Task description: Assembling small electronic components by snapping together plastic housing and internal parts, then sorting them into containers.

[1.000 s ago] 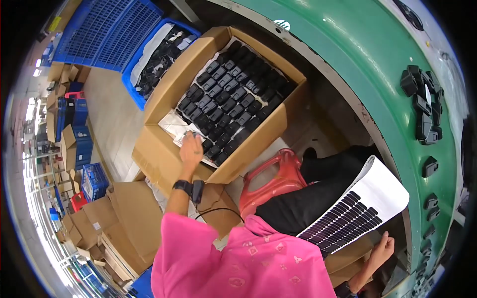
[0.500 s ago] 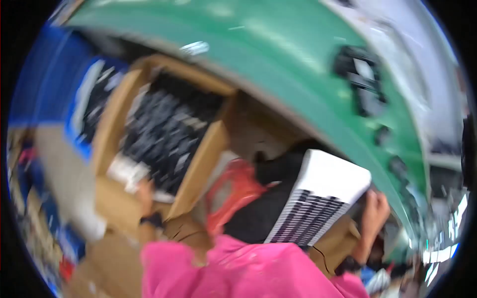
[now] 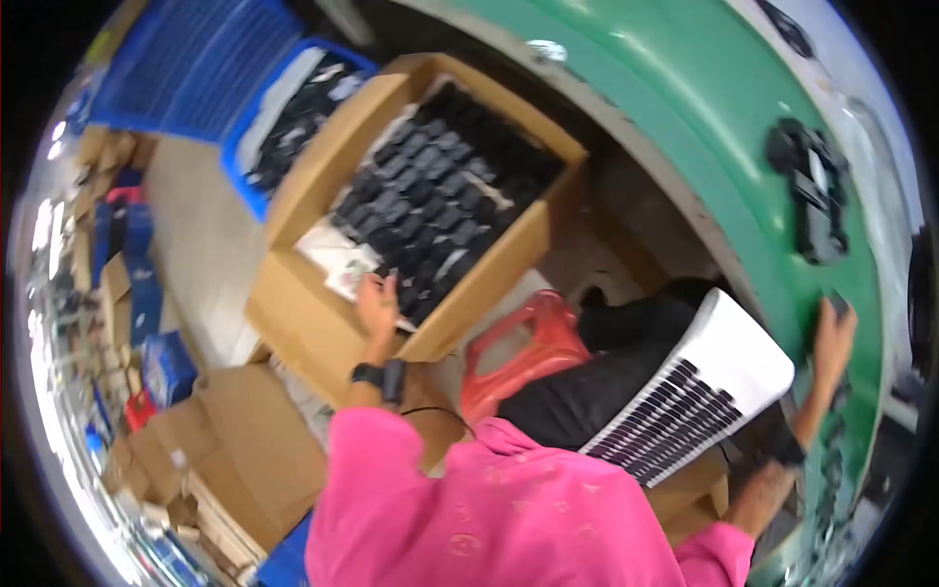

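Note:
My left hand [image 3: 377, 305] is at the near edge of an open cardboard box [image 3: 558, 220], fingers bent around something dark and too small to make out. Rows of small black parts [image 3: 416, 191] fill the box, and white paper [image 3: 337, 259] lies by my fingers. Out to the right, over the green bench [image 3: 675, 117], my right hand [image 3: 833, 338] pinches a small dark piece [image 3: 838, 303] at its fingertips. Across my lap rests a white sheet [image 3: 748, 352] bearing rows of dark rectangular pads.
A red plastic stool [image 3: 528, 352] stands beside the box. Black assembled parts [image 3: 814, 191] sit on the bench. Beyond the box is a blue crate [image 3: 293, 127] of dark parts. Cardboard [image 3: 259, 430] and blue boxes [image 3: 168, 367] lie at the left.
The view has swung, so box and bench appear farther right. My right hand has moved from beside the white sheet onto the bench side. My left hand has shifted along the box's near edge.

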